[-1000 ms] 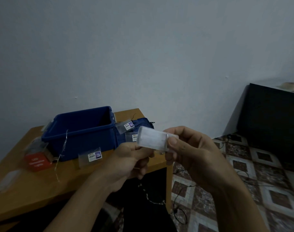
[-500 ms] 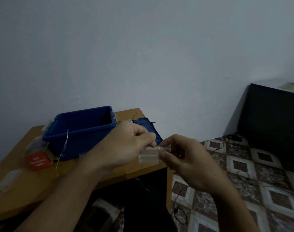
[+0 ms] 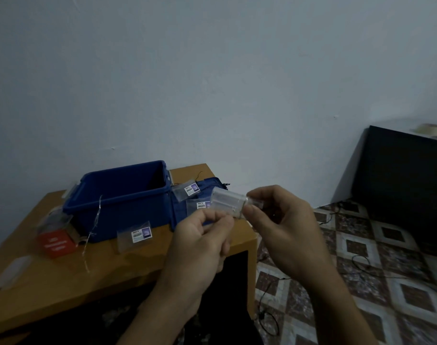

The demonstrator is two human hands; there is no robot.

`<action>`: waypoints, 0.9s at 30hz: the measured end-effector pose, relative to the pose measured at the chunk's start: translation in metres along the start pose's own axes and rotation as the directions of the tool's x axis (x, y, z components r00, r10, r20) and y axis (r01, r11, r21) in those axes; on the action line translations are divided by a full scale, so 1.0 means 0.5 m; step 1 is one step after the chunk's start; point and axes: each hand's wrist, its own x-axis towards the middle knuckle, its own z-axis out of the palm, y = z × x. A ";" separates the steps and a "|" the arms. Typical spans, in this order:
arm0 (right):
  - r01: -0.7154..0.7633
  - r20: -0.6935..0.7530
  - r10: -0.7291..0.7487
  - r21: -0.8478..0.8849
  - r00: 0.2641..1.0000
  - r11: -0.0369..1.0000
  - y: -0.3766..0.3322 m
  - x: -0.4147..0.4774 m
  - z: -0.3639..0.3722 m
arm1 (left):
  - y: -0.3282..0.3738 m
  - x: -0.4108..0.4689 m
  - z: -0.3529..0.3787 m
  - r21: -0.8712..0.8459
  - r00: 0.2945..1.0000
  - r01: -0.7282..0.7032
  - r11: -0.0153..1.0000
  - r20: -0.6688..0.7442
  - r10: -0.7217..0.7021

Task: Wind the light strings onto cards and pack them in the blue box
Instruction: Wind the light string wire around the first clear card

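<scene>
My right hand (image 3: 284, 227) pinches a small clear card (image 3: 227, 202) by its right end, above the table's right corner. Just below the card's left end, my left hand (image 3: 202, 242) has its fingertips pinched together; a thin light wire there is too fine to make out. The open blue box (image 3: 122, 195) stands on the wooden table (image 3: 63, 277) to the left, a thin silver light string (image 3: 94, 225) hanging over its front wall. Three clear labelled packets lie near it: one in front (image 3: 135, 235), two to its right (image 3: 187, 192), (image 3: 200, 205).
A red carton (image 3: 55, 242) and clear wrappers lie left of the box. The blue lid (image 3: 210, 185) sits behind the packets. A dark cabinet (image 3: 401, 190) stands at the right, with black cables on the tiled floor (image 3: 361, 260).
My left hand has dropped from over the card to below its left end. The card has turned back up, broad face showing, and risen slightly with my right hand.
</scene>
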 end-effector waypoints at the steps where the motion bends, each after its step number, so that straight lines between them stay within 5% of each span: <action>1: -0.005 0.007 0.005 0.018 1.000 1.000 0.001 0.001 0.000 | -0.001 0.002 -0.001 -0.011 1.000 0.011 1.000 -0.003 -0.011; 9: -0.118 0.186 0.064 0.298 0.980 0.947 -0.008 0.000 -0.014 | 0.009 0.007 -0.023 0.014 0.997 0.000 1.000 0.076 -0.001; 27: -0.160 0.260 0.052 0.414 0.964 0.896 -0.020 -0.002 -0.006 | 0.018 0.009 -0.033 -0.076 0.986 0.055 0.996 0.160 -0.042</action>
